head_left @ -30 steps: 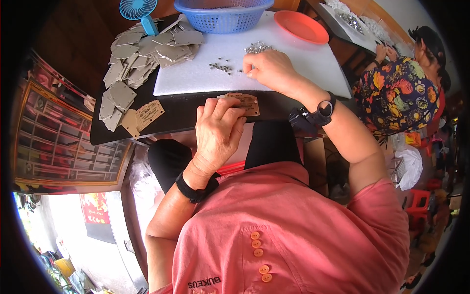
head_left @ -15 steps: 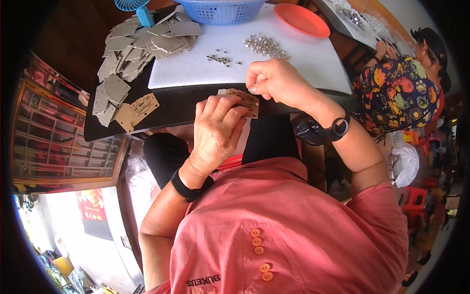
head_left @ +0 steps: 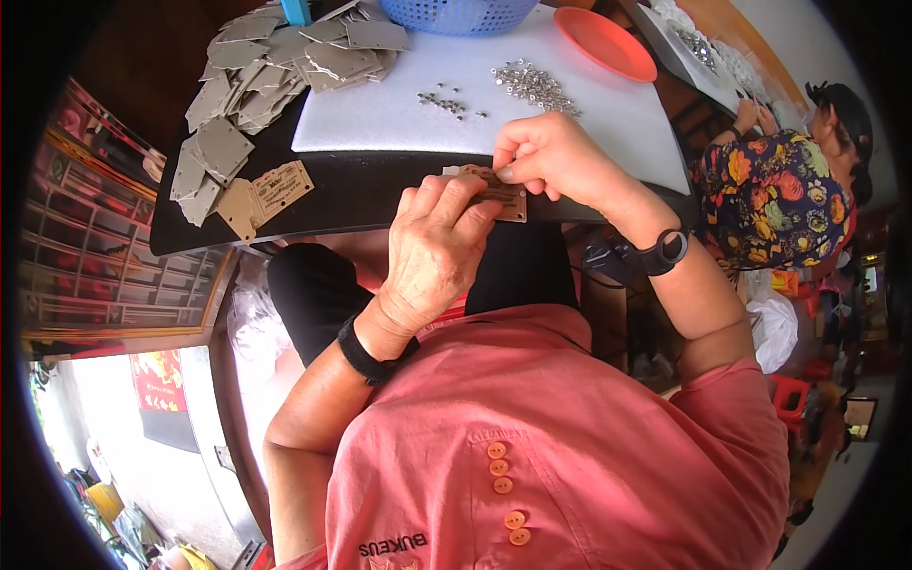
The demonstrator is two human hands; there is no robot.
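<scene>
A brown printed card [head_left: 515, 203] with small holes along its edge lies at the near edge of the black table, partly hidden under my fingers. My left hand [head_left: 437, 237] presses its bent fingers over the card and grips it. Above the card's upper edge, my right hand [head_left: 551, 163] is closed in a pinch, thumb and forefinger touching the card. Whatever sits between those fingertips is too small to make out. Beyond, on a white foam sheet [head_left: 380, 128], are a small cluster of metal studs [head_left: 445, 103] and a larger pile of little silvery pieces [head_left: 535, 85].
Grey cards [head_left: 242, 81] are heaped at the left, with another brown card [head_left: 275, 193] nearer me. A blue basket [head_left: 456, 14] and a red plate [head_left: 605, 44] stand at the back. At the right, a person in a flowered top [head_left: 774, 195] works at another table.
My right hand has come down onto the card, its fingertips now against the upper edge. My left hand keeps its hold. The whole view has shifted slightly.
</scene>
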